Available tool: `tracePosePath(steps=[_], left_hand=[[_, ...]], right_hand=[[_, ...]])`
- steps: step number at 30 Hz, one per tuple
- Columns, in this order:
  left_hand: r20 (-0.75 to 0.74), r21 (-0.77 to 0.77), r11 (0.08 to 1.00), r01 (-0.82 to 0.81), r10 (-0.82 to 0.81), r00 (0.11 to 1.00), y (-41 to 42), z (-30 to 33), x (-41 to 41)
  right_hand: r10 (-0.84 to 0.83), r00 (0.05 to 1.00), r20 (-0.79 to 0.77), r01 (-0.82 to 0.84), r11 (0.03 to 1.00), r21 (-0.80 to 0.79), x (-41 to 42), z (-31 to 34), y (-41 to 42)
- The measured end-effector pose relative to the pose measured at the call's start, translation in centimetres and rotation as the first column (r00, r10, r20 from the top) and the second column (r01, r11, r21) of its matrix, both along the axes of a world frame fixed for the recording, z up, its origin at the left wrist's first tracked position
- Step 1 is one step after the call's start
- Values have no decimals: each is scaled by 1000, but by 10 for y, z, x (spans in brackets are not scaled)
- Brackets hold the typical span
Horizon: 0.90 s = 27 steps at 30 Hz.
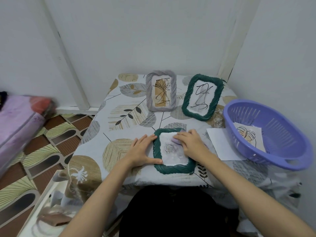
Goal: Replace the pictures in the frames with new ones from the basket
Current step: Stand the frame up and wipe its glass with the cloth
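Both your hands lie flat, fingers straight: left hand (144, 151) on green frame (174, 167) edge, right hand (191, 144) pressing its picture (171, 151), purple basket (277, 117) nr on worktop (119, 127)

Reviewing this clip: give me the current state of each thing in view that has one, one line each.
Grey frame: upright, holds a line drawing.
Far green frame: upright, tilted, holds a scribble drawing.
Near green frame: flat on the table, picture inside.
Basket: tilted, one picture inside.
White sheet: flat, partly under the basket.
Left hand: flat against the near frame's left edge.
Right hand: fingers pressing the picture.
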<state>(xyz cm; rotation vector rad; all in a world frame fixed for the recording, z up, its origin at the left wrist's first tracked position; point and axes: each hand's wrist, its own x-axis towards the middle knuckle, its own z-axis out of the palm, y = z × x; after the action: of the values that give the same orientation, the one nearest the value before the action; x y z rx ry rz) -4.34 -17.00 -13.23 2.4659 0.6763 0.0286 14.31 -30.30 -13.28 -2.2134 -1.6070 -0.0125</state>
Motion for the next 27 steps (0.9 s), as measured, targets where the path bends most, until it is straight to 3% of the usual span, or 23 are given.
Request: tracePosePath(steps=[4, 8, 12, 15, 17, 21, 24, 27], left_hand=[[-6, -5, 1000, 15, -15, 1000, 2, -1, 0], [-11, 10, 1000, 29, -29, 1000, 5, -2, 0], [-39, 24, 998, 51, -50, 998, 5, -2, -2], [-68, 16, 997, 75, -73, 995, 6, 0, -2], [-78, 13, 997, 80, -78, 994, 6, 0, -2], [-76, 7, 998, 70, -69, 995, 6, -1, -3], [-75, 0, 997, 72, -71, 995, 7, -2, -1], [-71, -4, 997, 76, -76, 995, 9, -4, -1]], right_hand=[[141, 989, -35, -140, 989, 44, -34, -5, 0], [337, 937, 89, -343, 937, 69, -35, -10, -49], [193, 975, 113, -203, 975, 86, -4, -4, -47], [1, 995, 97, -4, 999, 34, 5, -4, -2], [-34, 998, 54, 34, 999, -8, -5, -5, 24], [38, 998, 46, -40, 999, 34, -38, -4, 27], [126, 985, 116, -139, 983, 117, -53, -10, -4], [225, 959, 174, -243, 966, 92, -57, -19, -39]])
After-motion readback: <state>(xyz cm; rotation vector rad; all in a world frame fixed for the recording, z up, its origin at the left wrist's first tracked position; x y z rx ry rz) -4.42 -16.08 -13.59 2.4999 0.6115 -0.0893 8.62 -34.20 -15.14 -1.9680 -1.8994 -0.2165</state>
